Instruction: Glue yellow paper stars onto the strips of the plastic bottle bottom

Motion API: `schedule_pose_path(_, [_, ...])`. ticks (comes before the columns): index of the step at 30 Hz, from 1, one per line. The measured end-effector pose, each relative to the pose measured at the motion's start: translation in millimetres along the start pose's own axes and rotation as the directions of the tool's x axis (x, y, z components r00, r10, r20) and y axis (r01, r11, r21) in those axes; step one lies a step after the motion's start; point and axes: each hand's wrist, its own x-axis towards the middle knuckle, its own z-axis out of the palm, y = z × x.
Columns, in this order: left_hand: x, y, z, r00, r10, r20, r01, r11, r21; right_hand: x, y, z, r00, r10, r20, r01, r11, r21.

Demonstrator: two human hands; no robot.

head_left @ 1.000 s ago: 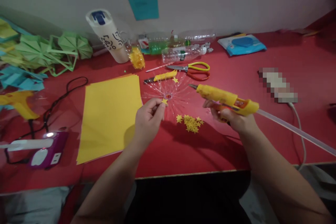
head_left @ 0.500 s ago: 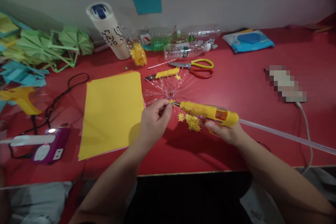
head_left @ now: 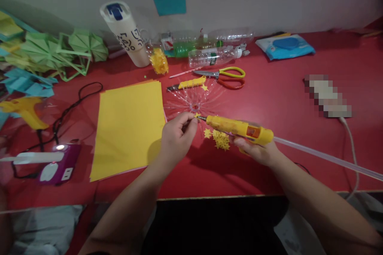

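My left hand (head_left: 178,133) pinches a small yellow star (head_left: 196,115) between thumb and fingertips. Wrapped round a yellow glue gun (head_left: 239,126) is my right hand (head_left: 257,150); the gun's metal nozzle meets the star, and a long clear glue stick (head_left: 323,156) runs out of its back end. Just beyond the fingertips lies a clear plastic piece cut into spreading strips (head_left: 194,106), with a single star (head_left: 204,87) on its far side. A pile of yellow stars (head_left: 221,140) rests on the red table below the gun.
Yellow paper sheets (head_left: 128,131) lie left. Behind are scissors (head_left: 230,72), a cutter (head_left: 191,83), plastic bottles (head_left: 206,56), a tumbler (head_left: 127,36) and a wipes pack (head_left: 285,46). Far left: a second glue gun (head_left: 26,109) and purple power strip (head_left: 60,167). A blurred corded object (head_left: 327,95) is right.
The whole view has shifted very slightly. Both hands, the star and the glue gun keep the same places relative to each other.
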Motion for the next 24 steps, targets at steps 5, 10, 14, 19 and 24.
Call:
schedule_pose_path(5, [-0.2,0.2,0.1,1.0,-0.005,0.007,0.005,1.0,-0.002,-1.0,1.7,-0.8,1.0,-0.011,-0.009,0.011,0.998,-0.058])
schedule_pose_path(10, [-0.1,1.0,0.0,1.0,0.002,0.008,-0.001,1.0,-0.007,0.0,3.6,-1.3,0.998,-0.054,-0.017,0.052,0.991,-0.125])
schedule_pose_path(14, [-0.1,1.0,-0.2,1.0,-0.008,0.002,0.008,1.0,-0.01,1.8,2.2,0.7,0.98,-0.194,0.033,0.197,0.969,-0.152])
schedule_pose_path(19, [0.2,1.9,0.3,1.0,-0.016,0.005,0.016,0.999,-0.031,2.6,-0.1,1.4,0.966,-0.256,0.043,0.26,0.94,-0.223])
schedule_pose_path(24, [0.5,2.4,0.2,1.0,-0.022,0.014,0.023,0.999,-0.047,3.9,-0.6,2.0,0.948,-0.316,0.027,0.309,0.902,-0.3])
